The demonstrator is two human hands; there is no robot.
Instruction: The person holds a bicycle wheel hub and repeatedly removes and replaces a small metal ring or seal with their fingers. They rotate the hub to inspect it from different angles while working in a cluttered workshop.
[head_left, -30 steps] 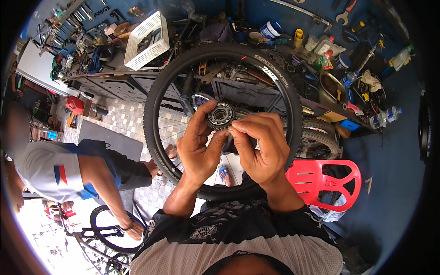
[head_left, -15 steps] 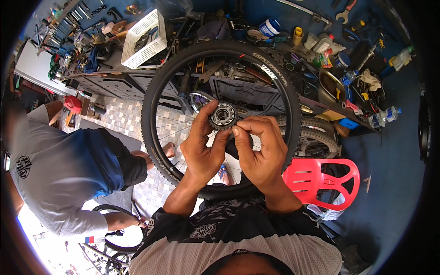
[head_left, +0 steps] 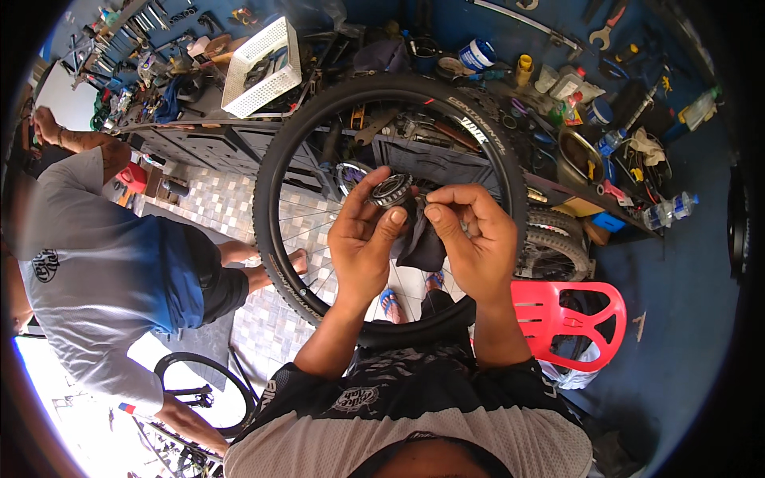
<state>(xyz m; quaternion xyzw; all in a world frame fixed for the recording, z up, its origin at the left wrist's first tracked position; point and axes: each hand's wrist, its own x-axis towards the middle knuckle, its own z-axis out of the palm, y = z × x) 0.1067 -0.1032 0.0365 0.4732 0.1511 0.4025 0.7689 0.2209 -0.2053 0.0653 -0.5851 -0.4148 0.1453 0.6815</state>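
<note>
My left hand grips a round metal bicycle hub part, a notched ring with a dark centre, between thumb and fingers. To its right, the thumb and forefinger of my right hand are pinched together; whatever they hold is too small to make out. A dark cloth hangs between the two hands, and I cannot tell which of them holds it. Beyond and around both hands stands a large bicycle wheel with a black tyre.
A cluttered workbench runs across the back, with a white basket, bottles and a metal bowl. At right is a red plastic chair. On the left a co-worker in a grey shirt bends beside another bicycle wheel.
The hub part is now tilted in my left hand. My right hand has drawn slightly away to the right, and more of the dark cloth shows. The co-worker's arms have moved.
</note>
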